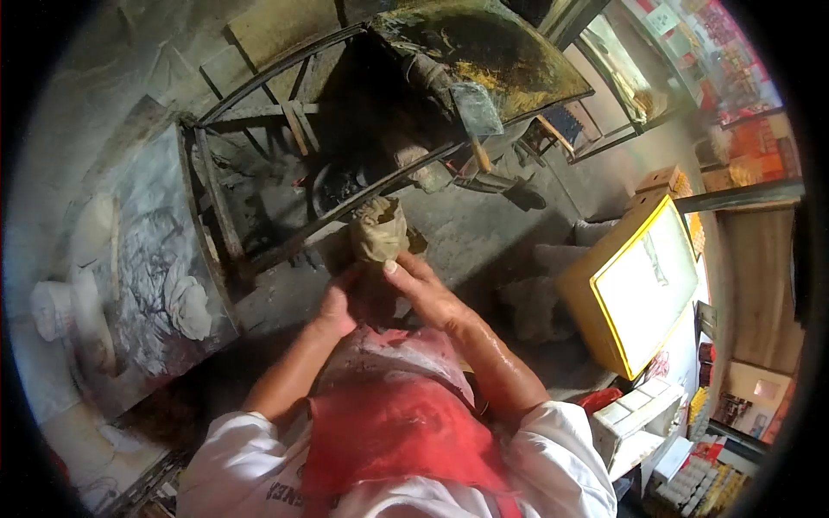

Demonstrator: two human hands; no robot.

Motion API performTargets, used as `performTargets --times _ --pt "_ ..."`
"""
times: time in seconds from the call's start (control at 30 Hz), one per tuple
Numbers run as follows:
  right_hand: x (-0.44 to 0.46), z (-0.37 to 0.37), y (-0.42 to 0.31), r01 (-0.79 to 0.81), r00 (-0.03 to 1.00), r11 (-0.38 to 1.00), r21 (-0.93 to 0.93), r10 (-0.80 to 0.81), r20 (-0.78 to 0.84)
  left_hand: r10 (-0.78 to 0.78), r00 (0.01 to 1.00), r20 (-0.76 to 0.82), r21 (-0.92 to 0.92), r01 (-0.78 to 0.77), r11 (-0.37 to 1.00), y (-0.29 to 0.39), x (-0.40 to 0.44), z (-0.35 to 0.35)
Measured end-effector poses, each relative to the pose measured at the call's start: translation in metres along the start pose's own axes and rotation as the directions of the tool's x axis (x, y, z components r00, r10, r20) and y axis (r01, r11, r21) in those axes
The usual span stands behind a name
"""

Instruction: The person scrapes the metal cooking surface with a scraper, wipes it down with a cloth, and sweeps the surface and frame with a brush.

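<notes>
The crumpled tan pouch [380, 231] points away from the body, just ahead of the right hand [430, 293], whose half-curled fingers hold its near end, while the left hand's [338, 304] hold I cannot tell.

The head view shows a circular wide-angle field with black vignetting at the corners; straight edges bow toward the rim. Illumination is uneven. The central floor [449, 226] is dim, and deep shadow fills the metal frame [211, 186] at 11 o'clock. Strong glare whitens the panel [648, 281] of the yellow-edged box at 3 o'clock. Daylight-toned brightness and hazy color occur at 1 to 2 o'clock. White sleeves [566, 453] at 5 o'clock appear bright. Fine detail is soft near the periphery.
</notes>
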State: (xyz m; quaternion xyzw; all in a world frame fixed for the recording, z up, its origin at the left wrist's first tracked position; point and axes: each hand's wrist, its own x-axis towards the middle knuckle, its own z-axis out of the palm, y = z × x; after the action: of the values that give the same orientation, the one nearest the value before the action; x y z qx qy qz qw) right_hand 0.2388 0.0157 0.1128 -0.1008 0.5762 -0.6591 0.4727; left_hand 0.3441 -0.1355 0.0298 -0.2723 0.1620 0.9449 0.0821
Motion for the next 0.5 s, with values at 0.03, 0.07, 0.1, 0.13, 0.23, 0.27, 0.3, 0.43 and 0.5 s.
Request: performTargets --times 0.03,0.07,0.1,0.13,0.23,0.27,0.3,0.43,0.5 --pt "0.004 -0.003 -0.003 0.014 0.999 0.993 -0.117 -0.009 0.04 0.01 1.0 0.028 0.025 -0.011 1.0 0.006 -0.001 0.0" --pt "0.01 -0.011 0.002 0.035 0.998 0.987 -0.154 -0.044 -0.052 0.023 0.998 0.054 0.052 -0.026 0.998 0.011 -0.002 0.0" --pt "0.012 -0.02 -0.005 0.09 0.994 0.989 -0.12 -0.097 -0.059 0.063 0.998 0.027 0.052 -0.065 0.997 0.015 0.002 -0.006" --pt "0.015 -0.031 -0.009 0.131 0.975 0.963 -0.237 -0.168 -0.145 0.095 0.995 -0.021 0.02 -0.095 0.995 0.024 -0.001 -0.002" --pt "0.031 -0.088 -0.006 0.073 0.865 0.696 -0.714 -0.401 -0.303 0.166 0.986 -0.022 -0.035 -0.167 0.985 0.042 0.004 0.0" --pt "0.039 -0.109 -0.003 -0.029 0.836 0.554 -0.832 -0.443 -0.324 0.168 0.986 -0.003 -0.024 -0.168 0.986 0.047 0.009 -0.005" --pt "0.047 -0.129 -0.003 -0.033 0.836 0.56 -0.828 -0.438 -0.33 0.18 0.983 0.049 -0.061 -0.177 0.982 0.05 0.015 -0.005" --pt "0.089 -0.191 -0.013 -0.244 0.81 0.473 -0.846 -0.381 -0.446 0.361 0.92 0.153 0.605 -0.376 0.702 0.052 0.064 0.049" --pt "0.121 -0.223 -0.005 -0.137 0.809 0.562 -0.815 -0.411 -0.42 0.465 0.835 0.295 0.949 -0.314 -0.038 0.044 0.1 0.068"
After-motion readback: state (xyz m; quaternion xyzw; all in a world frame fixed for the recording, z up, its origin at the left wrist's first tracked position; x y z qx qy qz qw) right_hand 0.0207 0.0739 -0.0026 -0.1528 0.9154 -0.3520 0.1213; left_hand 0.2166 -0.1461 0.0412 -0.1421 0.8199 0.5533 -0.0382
